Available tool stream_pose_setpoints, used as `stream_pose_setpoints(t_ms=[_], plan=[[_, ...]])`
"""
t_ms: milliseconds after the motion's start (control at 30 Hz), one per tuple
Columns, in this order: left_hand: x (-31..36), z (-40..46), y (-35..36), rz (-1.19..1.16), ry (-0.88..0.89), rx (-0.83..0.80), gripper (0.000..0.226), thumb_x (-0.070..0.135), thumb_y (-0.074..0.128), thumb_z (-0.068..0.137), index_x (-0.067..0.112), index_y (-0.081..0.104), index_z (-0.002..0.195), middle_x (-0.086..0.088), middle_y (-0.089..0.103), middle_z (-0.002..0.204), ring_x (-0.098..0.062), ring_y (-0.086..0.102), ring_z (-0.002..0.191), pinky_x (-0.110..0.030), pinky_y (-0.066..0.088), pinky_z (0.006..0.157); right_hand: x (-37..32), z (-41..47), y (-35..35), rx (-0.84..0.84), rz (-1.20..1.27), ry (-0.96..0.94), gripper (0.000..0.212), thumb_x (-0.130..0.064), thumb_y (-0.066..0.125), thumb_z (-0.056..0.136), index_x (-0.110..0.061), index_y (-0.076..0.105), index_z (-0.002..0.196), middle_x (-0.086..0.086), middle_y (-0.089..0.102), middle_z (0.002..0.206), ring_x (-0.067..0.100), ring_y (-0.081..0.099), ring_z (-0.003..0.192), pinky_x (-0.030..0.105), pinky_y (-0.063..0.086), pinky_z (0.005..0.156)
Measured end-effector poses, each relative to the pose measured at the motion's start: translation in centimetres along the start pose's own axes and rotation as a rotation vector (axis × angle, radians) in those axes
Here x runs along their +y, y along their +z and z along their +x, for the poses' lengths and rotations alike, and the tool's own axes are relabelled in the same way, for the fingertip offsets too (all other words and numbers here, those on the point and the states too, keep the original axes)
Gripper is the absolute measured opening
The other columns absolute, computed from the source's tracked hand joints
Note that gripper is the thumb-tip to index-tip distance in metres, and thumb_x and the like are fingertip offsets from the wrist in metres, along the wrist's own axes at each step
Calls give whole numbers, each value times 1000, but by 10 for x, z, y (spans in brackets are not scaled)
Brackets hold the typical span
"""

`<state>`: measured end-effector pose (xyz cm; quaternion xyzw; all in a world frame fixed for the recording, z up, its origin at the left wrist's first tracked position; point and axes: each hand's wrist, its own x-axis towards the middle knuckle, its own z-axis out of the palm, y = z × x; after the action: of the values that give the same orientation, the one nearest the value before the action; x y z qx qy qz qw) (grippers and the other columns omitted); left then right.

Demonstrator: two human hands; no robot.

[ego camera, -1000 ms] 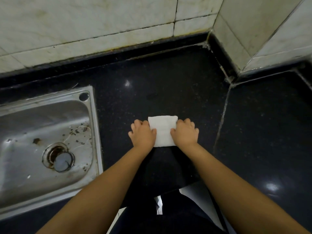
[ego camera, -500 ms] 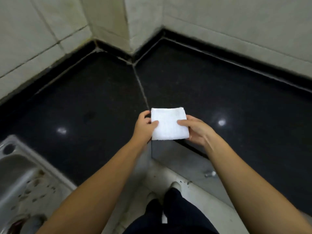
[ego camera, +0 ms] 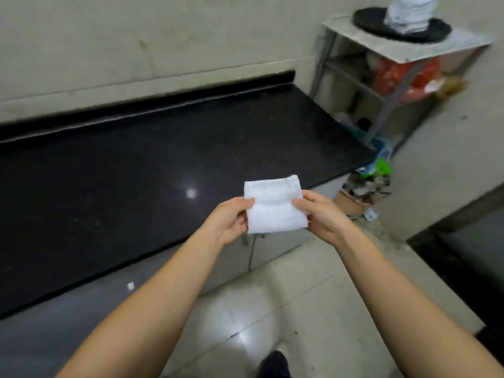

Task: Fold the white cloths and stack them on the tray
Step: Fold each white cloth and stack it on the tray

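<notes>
A small folded white cloth (ego camera: 275, 207) hangs in the air in front of me, past the counter's front edge. My left hand (ego camera: 230, 221) pinches its left edge and my right hand (ego camera: 321, 214) pinches its right edge. At the far upper right a round black tray (ego camera: 365, 19) lies on a small shelf top, and a tall stack of folded white cloths (ego camera: 410, 12) stands on it, cut off by the frame's top.
The black stone counter (ego camera: 136, 173) runs along the wall on my left. A metal shelf rack (ego camera: 392, 77) with red bags stands beyond its end. A pot of clutter (ego camera: 357, 197) sits on the floor below. A dark block (ego camera: 463, 255) is at my right.
The cloth has been lifted off the counter and carried rightward in both hands. My view has swung right, away from the sink, so the shelf and tray have come into sight.
</notes>
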<state>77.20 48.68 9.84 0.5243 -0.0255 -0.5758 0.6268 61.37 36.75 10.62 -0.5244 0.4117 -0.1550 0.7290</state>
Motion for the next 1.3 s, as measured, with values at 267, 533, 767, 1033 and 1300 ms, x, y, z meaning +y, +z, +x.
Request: stream_pose_setpoints(t_ms=[267,533,767,1033,1300], plan=[[-40,60,207,154,8,-171,16,1,51,93,9,56,79,-9,64,86,-18,64,76,-36,56,68,-42,-21,-201,213,120,-90,18,-1,51,92,-7,62,105,12,67,104,25,64,90,36,52,76],[-19,147,342,190,65,-206,8,2,54,91,7,59,89,-12,65,98,-23,64,88,-40,54,76,-122,32,-321,290,37,-183,17,-2,54,92,-6,63,106,15,67,106,25,63,85,38,51,78],[18,243,459,170,206,-211,12,2,52,92,8,56,82,-9,65,86,-18,65,73,-36,56,71,-213,108,-421,281,-84,-238,13,-2,53,92,-9,61,100,5,66,88,16,62,73,23,52,57],[108,308,565,349,438,-119,16,11,55,93,11,54,77,-5,60,76,-17,56,63,-31,46,59,-336,202,-498,313,-348,-383,19,-11,61,89,-12,62,108,9,64,112,21,61,96,33,49,83],[241,409,650,406,732,61,13,12,50,95,13,52,83,-4,55,76,-15,55,64,-25,51,53,-494,351,-535,249,-640,-663,33,-21,58,89,-13,59,121,7,63,103,23,60,96,34,48,87]])
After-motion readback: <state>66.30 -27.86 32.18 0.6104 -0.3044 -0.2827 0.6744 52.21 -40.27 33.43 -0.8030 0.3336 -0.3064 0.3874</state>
